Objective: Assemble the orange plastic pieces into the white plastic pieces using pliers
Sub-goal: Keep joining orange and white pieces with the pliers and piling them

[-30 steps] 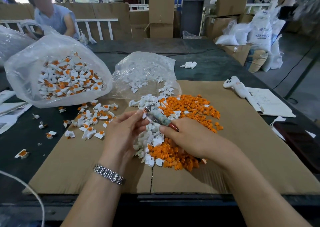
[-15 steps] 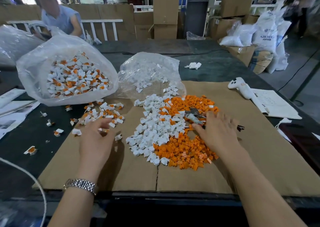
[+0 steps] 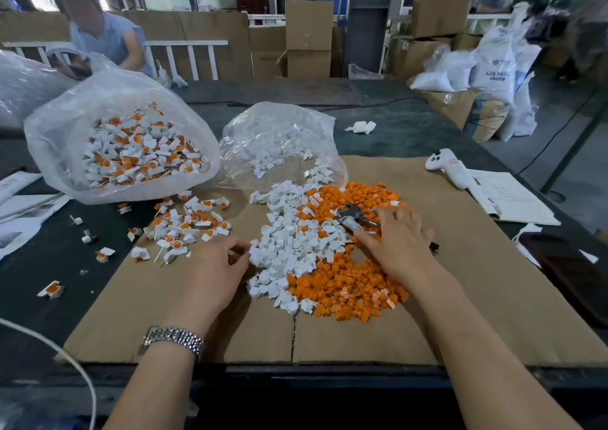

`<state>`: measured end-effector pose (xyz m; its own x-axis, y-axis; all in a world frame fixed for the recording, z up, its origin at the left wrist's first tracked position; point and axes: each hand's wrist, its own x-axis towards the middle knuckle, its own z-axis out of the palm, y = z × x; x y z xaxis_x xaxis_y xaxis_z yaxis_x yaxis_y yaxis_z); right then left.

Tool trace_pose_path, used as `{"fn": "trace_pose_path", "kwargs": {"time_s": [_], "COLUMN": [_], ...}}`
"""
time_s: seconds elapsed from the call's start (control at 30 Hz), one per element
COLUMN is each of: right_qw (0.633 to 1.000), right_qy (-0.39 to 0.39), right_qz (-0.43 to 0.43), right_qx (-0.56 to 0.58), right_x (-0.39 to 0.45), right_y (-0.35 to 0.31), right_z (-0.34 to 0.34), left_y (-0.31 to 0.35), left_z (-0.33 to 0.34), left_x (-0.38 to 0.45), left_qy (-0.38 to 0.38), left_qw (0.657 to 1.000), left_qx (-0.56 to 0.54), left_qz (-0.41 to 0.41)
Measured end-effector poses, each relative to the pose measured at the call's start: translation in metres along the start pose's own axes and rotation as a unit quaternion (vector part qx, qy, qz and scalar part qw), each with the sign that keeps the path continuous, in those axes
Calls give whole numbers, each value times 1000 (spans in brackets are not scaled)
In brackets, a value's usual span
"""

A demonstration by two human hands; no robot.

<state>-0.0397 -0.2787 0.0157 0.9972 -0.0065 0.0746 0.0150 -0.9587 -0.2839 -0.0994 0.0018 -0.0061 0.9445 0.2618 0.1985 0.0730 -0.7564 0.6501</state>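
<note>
The right hand (image 3: 399,240) lies spread, palm down, over the pliers (image 3: 353,217) on the orange pieces (image 3: 342,285), their metal head pointing up-left. The left hand (image 3: 215,270), fingers curled, touches the near edge of the white pieces (image 3: 289,248); whether it pinches one, I cannot tell.
</note>
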Motion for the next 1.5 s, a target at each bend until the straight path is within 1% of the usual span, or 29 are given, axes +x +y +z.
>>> {"fn": "trace_pose_path", "kwargs": {"time_s": [0.07, 0.1, 0.2, 0.27, 0.3, 0.37, 0.47, 0.7, 0.83, 0.9, 0.97, 1.03, 1.07, 1.13, 1.2, 1.3, 1.37, 1.43, 1.5], "right_qw": [999, 998, 992, 990, 990, 988, 988, 984, 981, 984, 986, 987, 988, 988, 978, 955, 934, 910, 895], "right_qy": [6, -5, -67, -64, -56, -54, -66, -101, -125, -112, -88, -48, -27, 5, 17, 17, 11, 2, -5], "right_qz": [-31, -45, -84, -111, -121, -134, -135, -121, -125, -131, -144, -151, -148, -135, -129, -130, -123, -105, -89], "right_qx": [19, 37, 68, 55, 51, 47, 37, 83, 75, 45, 6, 3, 20, 80, 161, 267, 336, 402, 437], "right_x": [-3, -5, -12, -15, -16, -19, -21, -19, -20, -20, -20, -20, -19, -15, -14, -14, -16, -19, -21], "right_y": [3, 3, -3, -9, -13, -22, -32, -31, -29, -30, -32, -31, -31, -32, -35, -41, -44, -49, -52], "right_z": [-7, -11, -21, -21, -21, -18, -13, -14, -16, -15, -14, -13, -13, -16, -21, -27, -30, -32, -32], "left_y": [3, 4, 8, 12, 15, 19, 24, 30, 29, 30, 33, 35, 36, 39, 42, 49, 53, 55, 55], "left_z": [2, 2, 1, 0, 1, 1, 0, -2, 2, 6, 9, 9, 8, 7, 8, 11, 11, 10, 10], "left_x": [2, 3, 5, 6, 6, 5, 4, 3, 3, 2, -1, -2, -1, 0, -1, -3, -3, -2, -1], "left_qy": [40, 60, 95, 92, 84, 68, 58, 36, 48, 33, 1, -30, -45, -75, -90, -106, -131, -152, -166], "left_qw": [999, 998, 995, 995, 992, 977, 955, 940, 924, 909, 874, 835, 826, 824, 811, 765, 738, 724, 722], "left_qx": [-17, -24, -25, -47, -85, -189, -275, -323, -364, -398, -464, -525, -537, -541, -562, -618, -644, -654, -653], "left_qz": [7, 10, 11, -9, -28, -69, -99, -98, -109, -121, -144, -163, -164, -149, -137, -148, -154, -157, -156]}}
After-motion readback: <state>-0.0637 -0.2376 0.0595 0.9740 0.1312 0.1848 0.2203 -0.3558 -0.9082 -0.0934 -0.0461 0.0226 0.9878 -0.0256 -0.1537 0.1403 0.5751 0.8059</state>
